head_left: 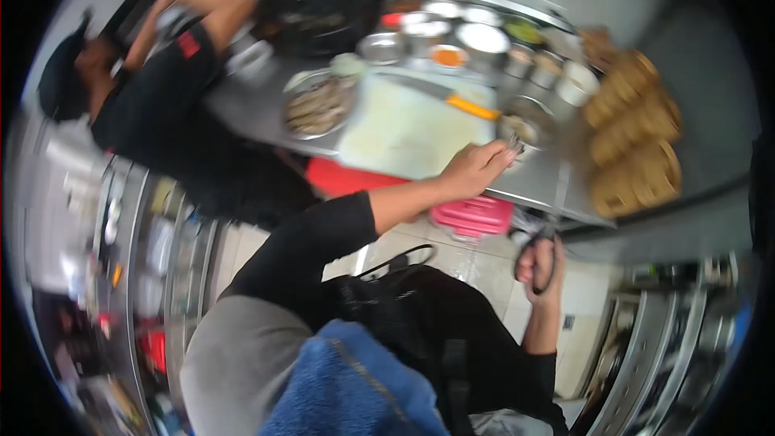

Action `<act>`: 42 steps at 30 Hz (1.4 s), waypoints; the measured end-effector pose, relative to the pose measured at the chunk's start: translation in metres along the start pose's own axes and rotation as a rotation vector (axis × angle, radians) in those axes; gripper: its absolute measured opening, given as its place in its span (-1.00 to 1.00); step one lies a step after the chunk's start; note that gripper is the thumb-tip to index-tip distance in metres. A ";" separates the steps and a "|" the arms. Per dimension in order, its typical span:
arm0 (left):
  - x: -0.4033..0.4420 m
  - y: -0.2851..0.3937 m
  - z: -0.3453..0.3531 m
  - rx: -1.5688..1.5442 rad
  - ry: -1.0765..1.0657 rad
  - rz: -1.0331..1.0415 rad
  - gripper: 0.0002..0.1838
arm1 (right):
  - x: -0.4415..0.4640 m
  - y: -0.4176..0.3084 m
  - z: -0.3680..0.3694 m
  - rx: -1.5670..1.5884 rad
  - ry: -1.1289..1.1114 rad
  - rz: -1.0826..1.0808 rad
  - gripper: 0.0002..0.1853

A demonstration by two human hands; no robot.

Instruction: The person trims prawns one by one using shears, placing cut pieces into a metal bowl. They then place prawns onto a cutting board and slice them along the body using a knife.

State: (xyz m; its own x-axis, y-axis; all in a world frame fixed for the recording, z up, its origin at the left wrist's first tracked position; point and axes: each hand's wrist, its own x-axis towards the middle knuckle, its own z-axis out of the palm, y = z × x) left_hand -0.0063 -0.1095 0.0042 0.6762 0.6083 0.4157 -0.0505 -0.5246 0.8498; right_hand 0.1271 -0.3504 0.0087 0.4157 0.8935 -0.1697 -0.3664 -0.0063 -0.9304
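Observation:
My left hand [475,171] is closed, pinching a small greyish piece that looks like a shrimp [515,144] at its fingertips. It is held over the near edge of a round metal bowl [542,119] with pale pieces inside. Lower and to the right, my right hand [542,265] is wrapped around the black handles of scissors [546,236], whose blades point up towards the counter's front edge. Left of my left hand lies a white cutting board [395,133], with an orange-handled knife [472,107] across its far right corner. Motion blurs the fingertips.
A bowl of greyish shrimp [321,105] stands left of the board. Behind are several metal containers [483,37] and a black pot [323,8]. Bamboo steamers [634,137] are stacked at right. Below the counter sits a pink box [471,216]. A co-worker [173,113] stands at left.

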 end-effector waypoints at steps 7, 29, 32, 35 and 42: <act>-0.021 -0.054 -0.243 0.638 0.261 -0.244 -0.54 | -0.010 0.028 0.006 -0.018 0.020 0.012 -0.47; 0.149 -0.080 -0.043 0.572 -0.327 0.111 -0.79 | 0.094 -0.034 -0.082 -0.063 0.155 0.006 -0.67; 0.199 -0.036 0.060 0.815 -0.773 -0.193 -0.78 | 0.112 -0.047 -0.107 -0.095 0.156 -0.033 -0.65; 0.208 -0.110 0.121 1.181 -0.773 0.028 -0.78 | 0.117 -0.054 -0.133 -0.167 0.153 -0.051 -0.67; 0.219 -0.164 0.145 1.326 -1.190 0.456 -0.78 | 0.109 -0.044 -0.183 -0.099 0.171 0.050 -0.68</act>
State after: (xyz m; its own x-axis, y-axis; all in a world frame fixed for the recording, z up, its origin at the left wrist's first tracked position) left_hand 0.2563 0.0232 -0.0914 0.9081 -0.0828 -0.4105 -0.2118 -0.9364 -0.2797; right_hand 0.3407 -0.3345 -0.0287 0.5377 0.8015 -0.2617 -0.3102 -0.1006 -0.9453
